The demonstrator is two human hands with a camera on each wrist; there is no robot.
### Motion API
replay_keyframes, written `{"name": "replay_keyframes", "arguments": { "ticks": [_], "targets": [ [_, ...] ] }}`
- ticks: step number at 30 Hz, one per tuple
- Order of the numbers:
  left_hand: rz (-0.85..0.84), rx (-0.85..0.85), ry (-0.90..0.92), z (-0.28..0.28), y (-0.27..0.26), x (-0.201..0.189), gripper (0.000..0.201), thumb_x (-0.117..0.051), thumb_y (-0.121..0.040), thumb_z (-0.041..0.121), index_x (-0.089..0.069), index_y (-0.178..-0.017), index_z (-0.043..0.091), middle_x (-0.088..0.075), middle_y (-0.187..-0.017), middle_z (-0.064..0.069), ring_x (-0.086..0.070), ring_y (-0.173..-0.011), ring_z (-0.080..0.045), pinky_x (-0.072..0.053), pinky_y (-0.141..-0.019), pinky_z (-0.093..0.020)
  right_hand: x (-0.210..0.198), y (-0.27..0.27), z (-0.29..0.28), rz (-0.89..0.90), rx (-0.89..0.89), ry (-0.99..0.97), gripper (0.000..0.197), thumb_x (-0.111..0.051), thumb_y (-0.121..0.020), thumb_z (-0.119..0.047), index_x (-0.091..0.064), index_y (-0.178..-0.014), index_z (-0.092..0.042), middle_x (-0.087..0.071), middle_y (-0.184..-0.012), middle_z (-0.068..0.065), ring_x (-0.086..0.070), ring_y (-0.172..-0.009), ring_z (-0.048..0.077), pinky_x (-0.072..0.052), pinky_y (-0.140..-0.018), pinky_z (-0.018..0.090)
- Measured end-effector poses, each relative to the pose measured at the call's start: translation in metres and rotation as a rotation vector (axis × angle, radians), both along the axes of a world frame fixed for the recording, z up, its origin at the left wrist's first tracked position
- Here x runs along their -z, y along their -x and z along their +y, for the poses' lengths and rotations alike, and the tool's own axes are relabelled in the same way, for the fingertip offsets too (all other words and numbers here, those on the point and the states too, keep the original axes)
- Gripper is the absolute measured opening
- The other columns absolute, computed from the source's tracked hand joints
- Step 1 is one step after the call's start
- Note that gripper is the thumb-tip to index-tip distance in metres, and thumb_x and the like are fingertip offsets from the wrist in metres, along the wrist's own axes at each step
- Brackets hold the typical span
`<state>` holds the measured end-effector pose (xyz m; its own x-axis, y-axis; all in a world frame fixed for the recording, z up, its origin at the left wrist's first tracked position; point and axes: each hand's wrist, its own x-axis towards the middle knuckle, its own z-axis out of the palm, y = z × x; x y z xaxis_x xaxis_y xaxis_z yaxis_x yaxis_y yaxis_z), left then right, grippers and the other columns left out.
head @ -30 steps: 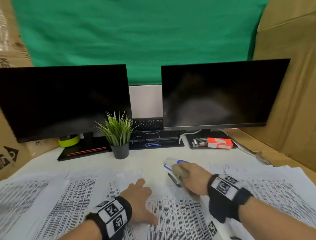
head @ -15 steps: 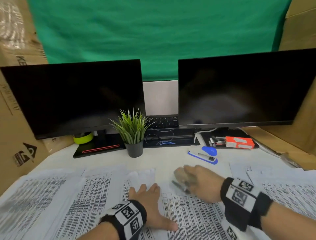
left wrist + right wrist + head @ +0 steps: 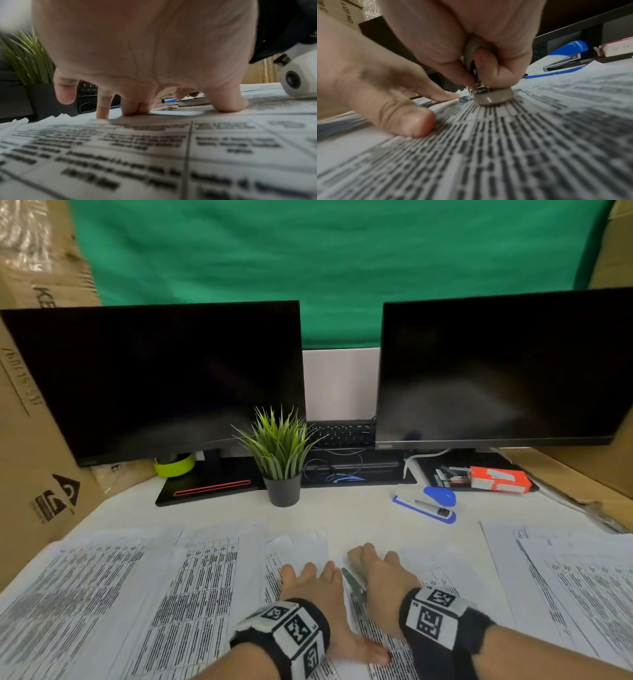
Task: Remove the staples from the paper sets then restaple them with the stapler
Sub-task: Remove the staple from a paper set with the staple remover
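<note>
My left hand (image 3: 315,587) lies flat on a printed paper set (image 3: 452,577), and its fingertips (image 3: 133,108) press down near the top edge. Right beside it, my right hand (image 3: 380,577) grips a beige staple remover (image 3: 354,577). In the right wrist view the staple remover (image 3: 488,86) stands on the paper set (image 3: 522,148) with its metal jaws down. A small shiny metal bit (image 3: 464,98) lies just beside it. The blue stapler (image 3: 428,505) rests alone on the desk behind my hands.
More paper sets (image 3: 120,594) cover the desk left and right. A potted plant (image 3: 281,460), two dark monitors (image 3: 154,378), a keyboard (image 3: 342,433) and an orange staple box (image 3: 496,479) line the back. Cardboard walls (image 3: 30,440) close both sides.
The stapler left my right hand and now sits on the desk. My right hand drew back with the staple remover to the paper, close beside my left hand, which stayed pressed flat.
</note>
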<state>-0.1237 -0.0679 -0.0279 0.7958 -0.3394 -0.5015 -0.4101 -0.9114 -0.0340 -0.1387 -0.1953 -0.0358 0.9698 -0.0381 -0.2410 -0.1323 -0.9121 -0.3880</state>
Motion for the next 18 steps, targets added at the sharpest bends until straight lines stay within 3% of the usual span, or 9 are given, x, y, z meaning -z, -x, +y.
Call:
{"name": "replay_keyframes", "arguments": {
  "ticks": [6, 9, 12, 14, 16, 18],
  "targets": [
    [-0.041, -0.044, -0.002, 0.003, -0.003, -0.004, 0.134, -0.043, -0.056, 0.097, 0.003, -0.155, 0.019, 0.003, -0.163, 0.003, 0.001, -0.150, -0.027, 0.009, -0.117, -0.055, -0.005, -0.017, 0.013, 0.042, 0.062, 0.001, 0.072, -0.057, -0.085, -0.005, -0.019, -0.144, -0.020, -0.031, -0.137, 0.014, -0.052, -0.116, 0.034, -0.045, -0.094, 0.036],
    [-0.048, -0.027, -0.018, 0.001, 0.000, -0.006, 0.134, -0.043, -0.056, 0.097, 0.001, -0.155, 0.019, 0.003, -0.163, 0.004, -0.001, -0.150, -0.027, 0.008, -0.117, -0.056, -0.016, -0.027, 0.016, 0.001, 0.037, 0.021, 0.056, -0.051, -0.092, -0.014, -0.024, -0.141, -0.016, -0.034, -0.135, 0.015, -0.053, -0.115, 0.033, -0.042, -0.087, 0.034],
    [-0.051, 0.027, -0.077, 0.000, 0.004, -0.010, 0.134, -0.042, -0.057, 0.097, 0.000, -0.155, 0.016, -0.001, -0.164, 0.001, -0.004, -0.149, -0.028, 0.006, -0.116, -0.057, -0.030, -0.035, 0.005, -0.055, -0.040, 0.075, 0.051, -0.052, -0.091, -0.006, -0.030, -0.136, -0.015, -0.035, -0.134, 0.012, -0.047, -0.117, 0.031, -0.041, -0.082, 0.034],
    [-0.079, 0.064, -0.090, -0.001, 0.004, -0.013, 0.132, -0.042, -0.056, 0.097, -0.010, -0.154, 0.014, -0.011, -0.163, -0.003, -0.012, -0.147, -0.028, 0.003, -0.115, -0.058, -0.035, -0.033, -0.013, -0.087, -0.039, 0.078, 0.049, -0.053, -0.087, -0.005, -0.035, -0.132, -0.015, -0.042, -0.120, 0.010, -0.048, -0.110, 0.030, -0.043, -0.078, 0.035],
    [-0.118, 0.092, -0.078, -0.003, 0.002, -0.013, 0.129, -0.042, -0.056, 0.097, -0.021, -0.151, 0.012, -0.020, -0.160, -0.005, -0.018, -0.144, -0.027, 0.000, -0.114, -0.058, -0.033, -0.024, -0.034, -0.116, -0.011, 0.047, 0.044, -0.053, -0.088, -0.013, -0.040, -0.130, -0.014, -0.044, -0.090, 0.001, -0.052, -0.091, 0.025, -0.046, -0.079, 0.033],
    [-0.100, 0.087, -0.043, -0.004, 0.001, -0.011, 0.132, -0.044, -0.056, 0.096, -0.012, -0.154, 0.014, -0.007, -0.163, -0.003, -0.009, -0.148, -0.025, 0.005, -0.115, -0.058, -0.029, -0.010, -0.047, -0.089, -0.014, 0.060, 0.040, -0.053, -0.089, -0.015, -0.043, -0.128, -0.014, -0.036, -0.075, 0.000, -0.047, -0.074, 0.015, -0.046, -0.080, 0.031]
  ]
}}
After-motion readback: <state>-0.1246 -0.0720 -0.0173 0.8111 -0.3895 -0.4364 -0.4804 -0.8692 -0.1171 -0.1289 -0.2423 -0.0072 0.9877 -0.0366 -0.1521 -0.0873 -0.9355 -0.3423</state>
